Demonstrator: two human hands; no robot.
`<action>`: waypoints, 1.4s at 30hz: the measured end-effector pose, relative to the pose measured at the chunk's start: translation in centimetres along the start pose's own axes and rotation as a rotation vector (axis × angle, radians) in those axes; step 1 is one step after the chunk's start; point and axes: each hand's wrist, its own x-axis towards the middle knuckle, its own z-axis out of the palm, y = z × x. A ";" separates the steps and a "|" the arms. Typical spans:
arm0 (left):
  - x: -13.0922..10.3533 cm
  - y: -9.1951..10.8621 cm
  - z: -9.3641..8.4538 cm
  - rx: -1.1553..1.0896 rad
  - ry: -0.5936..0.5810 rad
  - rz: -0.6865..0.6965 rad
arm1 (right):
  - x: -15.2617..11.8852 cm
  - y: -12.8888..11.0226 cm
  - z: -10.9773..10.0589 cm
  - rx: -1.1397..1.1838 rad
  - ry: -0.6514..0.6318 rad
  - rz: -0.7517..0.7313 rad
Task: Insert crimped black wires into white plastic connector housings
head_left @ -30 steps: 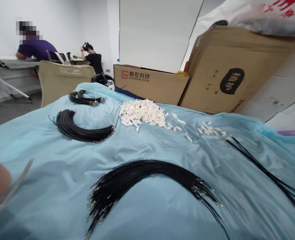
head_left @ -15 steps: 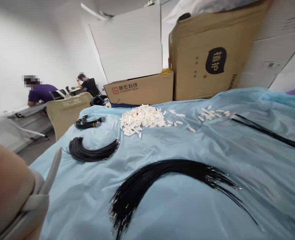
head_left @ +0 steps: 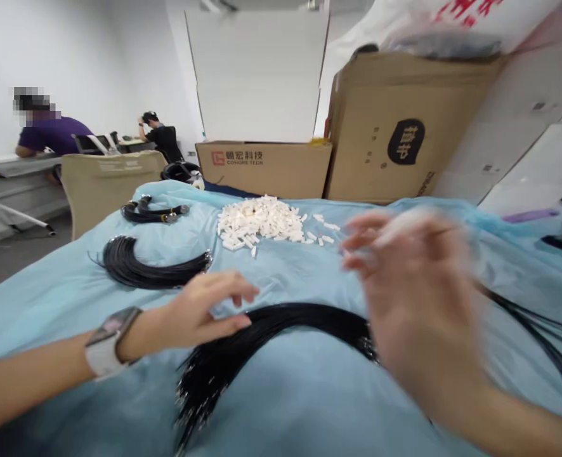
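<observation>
- The left hand (head_left: 214,308) is over the big bunch of black wires (head_left: 304,312), with its thumb and pointing finger spread apart. I see nothing in it, and I can't tell if it touches the wires.
- The right hand (head_left: 418,298) is a blur, up above the blue cloth (head_left: 304,393). Something white shows by its fingers, but I can't tell if it is pinching anything.
- The wires lie loose in a curve, so a hand or the watch (head_left: 112,343) could snag a few and mix them up.
- The heap of little white pieces (head_left: 262,219) has no tray around it. A bump, or a tug on the wrinkly cloth, could make bits roll away.
- A fast right hand could knock the black wires at the right (head_left: 523,311), since they are so close.
- The low brown box (head_left: 285,171) sits behind the heap, with a yellow thing (head_left: 319,141) at its top corner. I can't see inside.
- The tall brown box (head_left: 366,127) leans next to it, and its inside is hidden too. A white bag (head_left: 390,25) is on top, with something dark showing through.
</observation>
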 end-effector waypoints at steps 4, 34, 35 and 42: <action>-2.3 -2.0 1.6 0.029 0.042 0.052 | -3.5 1.9 4.2 0.087 -0.303 -0.128; -4.4 -1.1 1.4 -0.770 0.060 -0.875 | -3.9 6.3 5.1 -0.231 -0.729 -0.457; -4.5 -1.1 1.4 -0.782 0.059 -0.876 | -3.9 6.3 5.0 -0.235 -0.700 -0.448; -4.4 -1.1 1.4 -0.631 0.054 -0.890 | -3.3 6.4 4.9 -0.303 -0.607 -0.453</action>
